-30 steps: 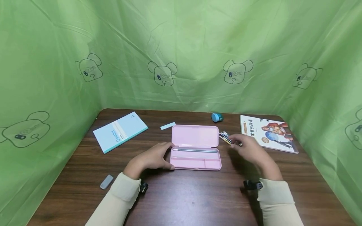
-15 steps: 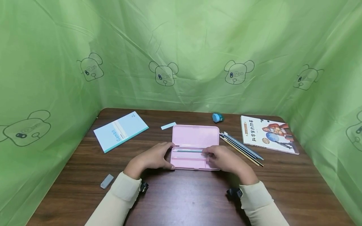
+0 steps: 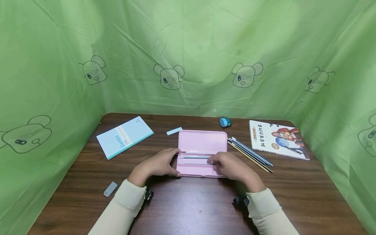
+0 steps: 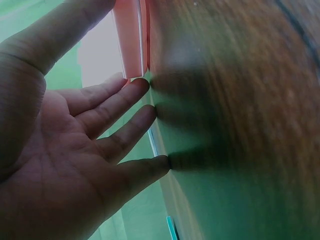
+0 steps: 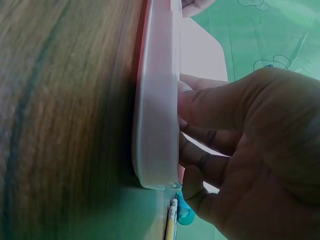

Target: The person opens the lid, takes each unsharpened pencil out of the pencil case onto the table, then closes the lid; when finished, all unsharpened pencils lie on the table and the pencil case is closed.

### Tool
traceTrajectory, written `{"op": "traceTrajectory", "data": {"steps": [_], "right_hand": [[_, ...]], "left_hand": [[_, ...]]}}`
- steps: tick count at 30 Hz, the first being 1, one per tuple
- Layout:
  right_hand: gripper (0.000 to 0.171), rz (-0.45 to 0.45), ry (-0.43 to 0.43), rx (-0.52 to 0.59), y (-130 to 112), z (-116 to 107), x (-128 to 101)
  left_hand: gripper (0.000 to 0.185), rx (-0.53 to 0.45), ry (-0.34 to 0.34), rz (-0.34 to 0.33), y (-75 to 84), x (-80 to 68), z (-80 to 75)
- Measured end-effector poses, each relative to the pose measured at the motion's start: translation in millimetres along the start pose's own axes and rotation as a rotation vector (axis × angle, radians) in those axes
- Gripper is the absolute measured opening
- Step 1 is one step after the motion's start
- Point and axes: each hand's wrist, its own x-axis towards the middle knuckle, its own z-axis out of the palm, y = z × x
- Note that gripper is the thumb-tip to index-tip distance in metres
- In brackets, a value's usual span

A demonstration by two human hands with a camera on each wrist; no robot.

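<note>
A pink pencil case (image 3: 202, 141) lies with its lid raised on the dark table. A slim teal pencil (image 3: 194, 157) rests in its rear compartment. My left hand (image 3: 160, 162) holds the case's left end, thumb at the front corner and forefinger at the back. In the left wrist view its other fingertips touch the table. My right hand (image 3: 232, 165) reaches over the right half of the case with bent fingers inside. The case wall hides those fingertips in the right wrist view, so whether they pinch a pencil is unclear. Several pencils (image 3: 251, 153) lie just right of the case.
A light blue notebook (image 3: 125, 137) lies at the back left, a grey eraser (image 3: 110, 189) at the front left. Behind the case are a pale blue strip (image 3: 174, 131) and a blue sharpener (image 3: 225, 122). A picture book (image 3: 278, 139) lies at the back right.
My right hand has moved left from the loose pencils into the case, then a touch further left. The left hand stays at the case's left end.
</note>
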Motion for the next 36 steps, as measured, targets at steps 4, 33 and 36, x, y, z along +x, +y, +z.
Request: {"op": "traceTrajectory", "data": {"steps": [4, 33, 36], "right_hand": [[0.033, 0.018, -0.012, 0.04, 0, -2, -1], [0.025, 0.304, 0.401, 0.145, 65, -70, -57], [0.026, 0.349, 0.404, 0.144, 79, -69, -64]], "left_hand": [[0.082, 0.002, 0.001, 0.001, -0.3, 0.2, 0.2], [0.082, -0.002, -0.005, 0.005, 1.9, -1.5, 0.0], [0.082, -0.001, -0.006, 0.006, 2.0, -1.5, -0.2]]}}
